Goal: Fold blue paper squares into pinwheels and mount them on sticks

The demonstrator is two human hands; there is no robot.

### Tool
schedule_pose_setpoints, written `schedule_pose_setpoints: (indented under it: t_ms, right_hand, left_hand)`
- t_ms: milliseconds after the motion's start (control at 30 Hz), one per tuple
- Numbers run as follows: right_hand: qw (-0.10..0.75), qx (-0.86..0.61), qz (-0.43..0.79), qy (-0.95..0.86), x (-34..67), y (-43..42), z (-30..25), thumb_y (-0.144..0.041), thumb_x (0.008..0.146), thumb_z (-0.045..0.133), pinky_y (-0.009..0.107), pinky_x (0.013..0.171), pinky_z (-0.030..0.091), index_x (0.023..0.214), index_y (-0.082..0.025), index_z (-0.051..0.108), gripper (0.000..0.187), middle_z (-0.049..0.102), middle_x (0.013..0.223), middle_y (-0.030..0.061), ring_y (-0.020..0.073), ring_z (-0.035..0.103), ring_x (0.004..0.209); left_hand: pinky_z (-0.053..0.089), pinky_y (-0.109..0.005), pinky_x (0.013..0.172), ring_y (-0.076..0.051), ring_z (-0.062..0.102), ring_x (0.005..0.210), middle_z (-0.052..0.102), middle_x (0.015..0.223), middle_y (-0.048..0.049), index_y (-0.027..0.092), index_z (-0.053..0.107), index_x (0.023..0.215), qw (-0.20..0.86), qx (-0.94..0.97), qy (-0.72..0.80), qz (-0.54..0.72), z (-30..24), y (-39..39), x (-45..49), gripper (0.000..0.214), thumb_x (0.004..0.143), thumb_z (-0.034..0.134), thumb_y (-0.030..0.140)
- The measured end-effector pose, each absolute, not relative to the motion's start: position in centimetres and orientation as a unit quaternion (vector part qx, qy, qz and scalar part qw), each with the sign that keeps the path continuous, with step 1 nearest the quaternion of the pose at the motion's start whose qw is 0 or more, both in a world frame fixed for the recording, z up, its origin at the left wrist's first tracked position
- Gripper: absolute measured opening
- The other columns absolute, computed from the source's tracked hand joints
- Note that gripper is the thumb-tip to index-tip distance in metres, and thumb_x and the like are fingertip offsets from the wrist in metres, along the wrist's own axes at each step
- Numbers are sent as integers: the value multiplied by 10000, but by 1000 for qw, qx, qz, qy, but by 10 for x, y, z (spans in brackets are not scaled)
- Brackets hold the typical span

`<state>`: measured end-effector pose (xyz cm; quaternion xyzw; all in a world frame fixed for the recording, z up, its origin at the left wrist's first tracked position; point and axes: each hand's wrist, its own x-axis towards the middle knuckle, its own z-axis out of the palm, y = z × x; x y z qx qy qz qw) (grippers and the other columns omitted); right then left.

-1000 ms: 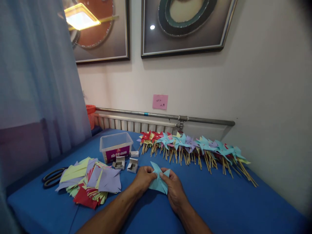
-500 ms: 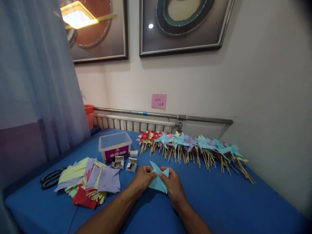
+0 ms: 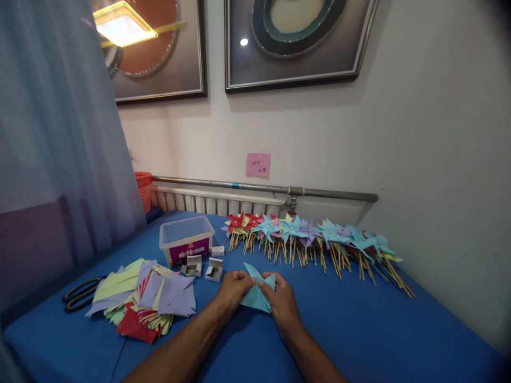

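A light-blue piece of cut paper [image 3: 257, 301] with pointed corners is held between both hands, just above the blue cloth. My left hand [image 3: 235, 290] pinches its left side, thumb toward the middle. On its right side, the thumb and fingers of my right hand [image 3: 281, 299] are closed, the thumb also near the centre. Two small open boxes, one [image 3: 214, 269] close to my left hand and another [image 3: 192, 266] beside it, stand on the cloth. Left of my left forearm lies a pile of slit paper squares [image 3: 175, 294] in purple, yellow, red and green.
Finished paper pinwheels [image 3: 291, 227] on sticks lie in a long row at the back right. A clear plastic tub [image 3: 187, 231], a small closed box [image 3: 217, 251], black-handled scissors [image 3: 82, 294] and a red basket [image 3: 144, 190] stand or lie left. A pipe [image 3: 339, 194] runs along the wall.
The view has shifted slightly, so everything sits a little further left. Both hands keep hold of the light-blue paper in nearly the same pose.
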<state>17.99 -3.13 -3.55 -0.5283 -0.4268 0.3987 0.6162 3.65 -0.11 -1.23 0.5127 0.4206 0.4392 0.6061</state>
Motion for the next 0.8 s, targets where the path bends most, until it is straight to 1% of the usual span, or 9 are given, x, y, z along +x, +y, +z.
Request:
schedule_pose_setpoints:
  t_ms: [200,433,667,800]
  right_hand:
    - [614,-530,389,-437,179,-34,-33,-435,660,799,303,584,478,906,-223,692,343,682,680,-12,200,603,617]
    - [621,-517,410,-423,179,-29,-39,-464,641,809,302,575,471,897,-231,670,373,657,655,-28,191,590,590]
    - [618,-526,397,-429,182,-29,-42,-457,674,792,289,553,466,914,-222,678,354,652,651,-34,177,580,566]
    - [617,-526,400,-428,179,-31,-41,-440,677,786,285,557,464,897,-227,671,327,651,648,-33,175,578,574]
  left_hand:
    - [251,-239,479,-70,368,453,470,485,59,196,496,556,577,533,446,429,-11,-1,37,386,574,838,376]
    - [254,-232,480,-69,357,454,450,470,67,187,526,574,607,518,427,425,-7,-2,33,421,590,857,447]
    - [326,-236,510,-87,421,491,497,511,43,186,521,576,628,489,412,443,-7,1,31,486,569,866,528]
    - [270,-237,495,-76,350,474,438,485,64,198,492,576,593,516,431,443,-13,4,33,520,591,849,575]
